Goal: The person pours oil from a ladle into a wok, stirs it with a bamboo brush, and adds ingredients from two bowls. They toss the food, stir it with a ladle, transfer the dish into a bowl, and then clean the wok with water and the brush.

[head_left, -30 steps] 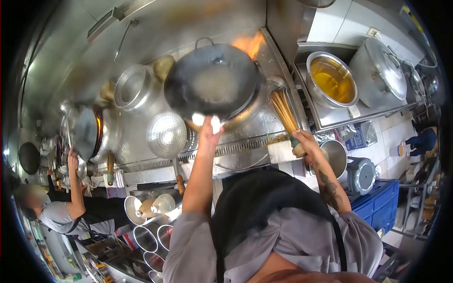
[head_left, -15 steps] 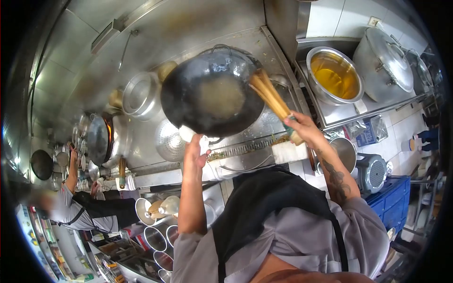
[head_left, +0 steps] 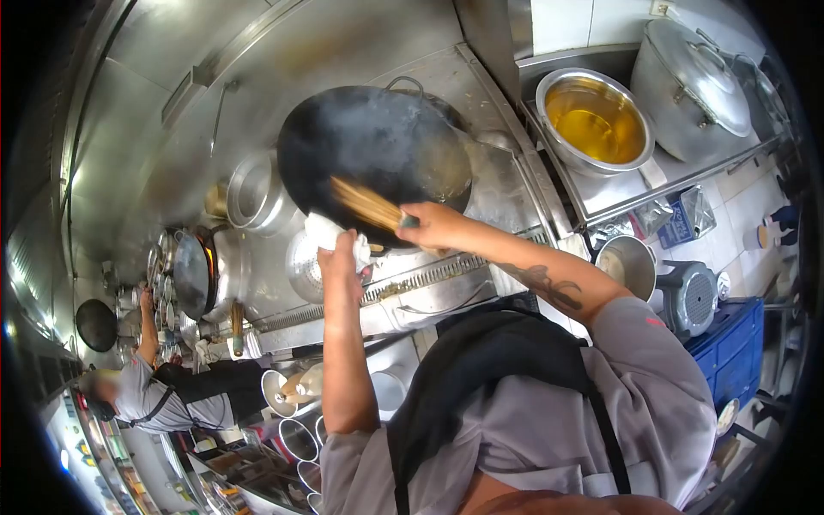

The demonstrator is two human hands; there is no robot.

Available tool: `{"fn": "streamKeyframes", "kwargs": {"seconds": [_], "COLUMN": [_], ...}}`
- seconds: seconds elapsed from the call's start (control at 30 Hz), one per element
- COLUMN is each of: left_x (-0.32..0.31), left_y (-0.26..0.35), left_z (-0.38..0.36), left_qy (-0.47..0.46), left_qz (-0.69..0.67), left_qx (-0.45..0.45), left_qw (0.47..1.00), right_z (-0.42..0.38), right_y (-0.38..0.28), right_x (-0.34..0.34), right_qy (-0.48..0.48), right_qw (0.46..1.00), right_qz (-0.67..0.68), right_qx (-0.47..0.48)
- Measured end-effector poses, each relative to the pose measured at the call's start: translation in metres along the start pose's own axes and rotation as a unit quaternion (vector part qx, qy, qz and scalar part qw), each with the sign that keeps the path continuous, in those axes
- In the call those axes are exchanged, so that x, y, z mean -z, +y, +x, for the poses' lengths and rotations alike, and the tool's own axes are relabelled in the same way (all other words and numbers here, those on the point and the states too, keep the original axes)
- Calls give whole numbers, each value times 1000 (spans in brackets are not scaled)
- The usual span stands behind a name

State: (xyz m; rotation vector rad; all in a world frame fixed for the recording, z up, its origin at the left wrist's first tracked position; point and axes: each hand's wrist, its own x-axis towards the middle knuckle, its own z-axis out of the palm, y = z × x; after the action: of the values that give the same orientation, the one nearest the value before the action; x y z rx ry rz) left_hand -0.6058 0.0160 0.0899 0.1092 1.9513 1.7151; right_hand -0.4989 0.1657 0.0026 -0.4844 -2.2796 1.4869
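A large dark wok [head_left: 318,129] sits on the steel stove, steaming, with cloudy liquid [head_left: 446,167] toward its right side. My left hand [head_left: 341,257] is wrapped round a white cloth [head_left: 324,232] at the wok's near rim. In my right hand [head_left: 429,225] is the handle of a bamboo brush [head_left: 367,203]. The brush points left over the near part of the wok, its bristles blurred by motion.
Right of the stove stand a metal bowl of yellow liquid [head_left: 596,124] and a large lidded pot [head_left: 691,86]. A perforated strainer [head_left: 305,270] lies by my left hand. At the far left a co-worker [head_left: 142,386] reaches toward another wok [head_left: 193,275].
My right hand and the brush have swung left, from the wok's right edge to its near left part. The liquid has shifted to the right in the wok. The view has shifted slightly.
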Motion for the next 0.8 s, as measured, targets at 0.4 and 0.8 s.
{"fn": "streamKeyframes", "kwargs": {"seconds": [0.4, 0.8], "left_x": [-33, -44], "left_y": [27, 46], "left_z": [14, -37], "left_qy": [-2, 18], "left_qz": [98, 229], "left_qx": [-252, -439], "left_qw": [963, 868], "right_z": [97, 71], "right_y": [-33, -38], "right_x": [67, 119], "right_qy": [-17, 17], "right_qw": [949, 953], "right_qz": [292, 281], "right_qx": [-120, -109]}}
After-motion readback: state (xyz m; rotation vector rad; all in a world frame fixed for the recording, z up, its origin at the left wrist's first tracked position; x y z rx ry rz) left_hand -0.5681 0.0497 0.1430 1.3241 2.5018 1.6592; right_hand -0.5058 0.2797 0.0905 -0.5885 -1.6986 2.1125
